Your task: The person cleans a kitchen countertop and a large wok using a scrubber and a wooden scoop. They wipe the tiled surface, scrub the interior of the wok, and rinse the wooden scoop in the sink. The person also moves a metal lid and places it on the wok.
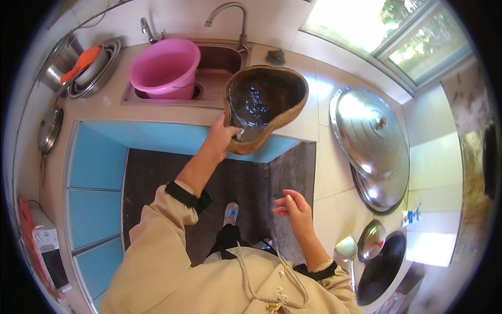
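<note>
My left hand [221, 139] grips a large brown gourd scoop [266, 106] at its narrow end, thumb over the rim. The scoop is held out over the counter's front edge, just right of the sink. Its dark inside is glossy with reflections; how much liquid it holds is hard to tell. A pink plastic bucket [164, 70] stands tilted in the metal sink [219, 96], left of the scoop. Lower down, my right hand [294, 206] is held in the air with nothing in it, fingers loosely curled and apart, near the right counter's edge.
A curved faucet [244, 27] rises behind the sink, near a dark scrubber [276, 57]. Large metal lids [372, 129] and a wok [382, 271] occupy the right side. Stacked basins [96, 68] with an orange ladle [87, 59] sit left. Blue cabinets [96, 157] line the floor area.
</note>
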{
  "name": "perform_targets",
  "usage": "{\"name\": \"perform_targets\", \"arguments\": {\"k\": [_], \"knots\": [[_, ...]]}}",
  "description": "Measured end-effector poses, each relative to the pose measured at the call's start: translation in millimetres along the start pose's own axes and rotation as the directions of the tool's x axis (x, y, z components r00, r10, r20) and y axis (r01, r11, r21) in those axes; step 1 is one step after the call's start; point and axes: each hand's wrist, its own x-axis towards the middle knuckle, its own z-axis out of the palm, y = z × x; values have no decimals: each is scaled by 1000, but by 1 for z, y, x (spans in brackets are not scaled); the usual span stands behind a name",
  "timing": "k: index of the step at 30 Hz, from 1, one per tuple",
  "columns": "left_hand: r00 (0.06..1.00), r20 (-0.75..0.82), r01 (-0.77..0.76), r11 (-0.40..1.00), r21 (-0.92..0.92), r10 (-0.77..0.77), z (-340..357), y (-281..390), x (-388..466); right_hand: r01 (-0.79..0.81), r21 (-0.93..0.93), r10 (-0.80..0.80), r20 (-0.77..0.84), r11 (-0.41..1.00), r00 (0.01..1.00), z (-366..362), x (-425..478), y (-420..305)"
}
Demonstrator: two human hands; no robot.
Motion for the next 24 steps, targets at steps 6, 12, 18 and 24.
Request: {"name": "perform_targets", "arguments": {"k": [6, 12, 18, 24], "knots": [[964, 100, 264, 837, -479, -247, -49, 24, 57, -34, -105, 40, 52, 994, 998, 15, 27, -7], [908, 375, 419, 411, -809, -187, -72, 3, 87, -110, -64, 110, -8, 992, 994, 7, 33, -4], [841, 541, 514, 287, -808, 18, -69, -10, 97, 77, -469, -145, -111, 880, 983, -4, 19, 10], [900, 393, 415, 644, -642, -189, -20, -16, 59, 369, -894, -620, 142, 255, 772, -44, -7, 26]]}}
